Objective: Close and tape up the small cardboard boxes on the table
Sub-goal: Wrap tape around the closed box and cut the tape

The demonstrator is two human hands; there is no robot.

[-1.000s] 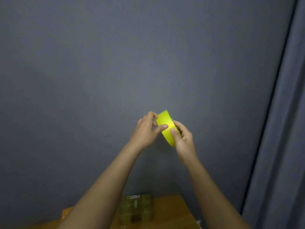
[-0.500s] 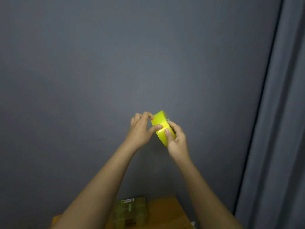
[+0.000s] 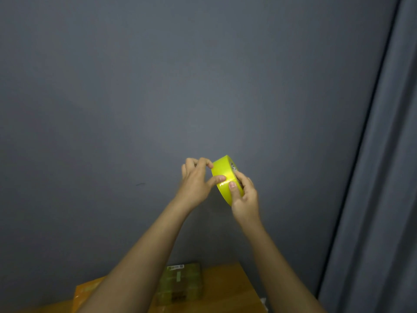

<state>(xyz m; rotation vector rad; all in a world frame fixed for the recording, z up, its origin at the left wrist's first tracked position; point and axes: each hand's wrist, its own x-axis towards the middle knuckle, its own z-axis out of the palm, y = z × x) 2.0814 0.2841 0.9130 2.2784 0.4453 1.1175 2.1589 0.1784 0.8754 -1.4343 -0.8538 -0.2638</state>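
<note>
- A flat grey wall (image 3: 158, 98) fills most of the head view, with a grey curtain (image 3: 383, 177) hanging down its right side.
- Both arms are raised in front of the wall, and the two grips meet on a yellow tape roll (image 3: 222, 177) held in the air, edge-on and tilted.
- The right hand (image 3: 244, 199) has its grip curled round the lower right of the roll: the thumb lies on the outer yellow band and the fingers wrap over the far rim.
- The left hand (image 3: 196, 184) pinches at the roll from its left, thumb tip pressed on the yellow band just beside the right thumb, the other fingers bent over the roll's upper edge. I cannot tell whether a loose tape end is between them.
- Well below the grips lies a wooden counter (image 3: 225, 290) at the bottom of the view.
- On it, under and between the two forearms, sits a small cardboard box (image 3: 182, 283), closed, shiny with tape, bearing a white label.
- An orange packet (image 3: 85, 292) lies left of the box, partly hidden by the left forearm.
</note>
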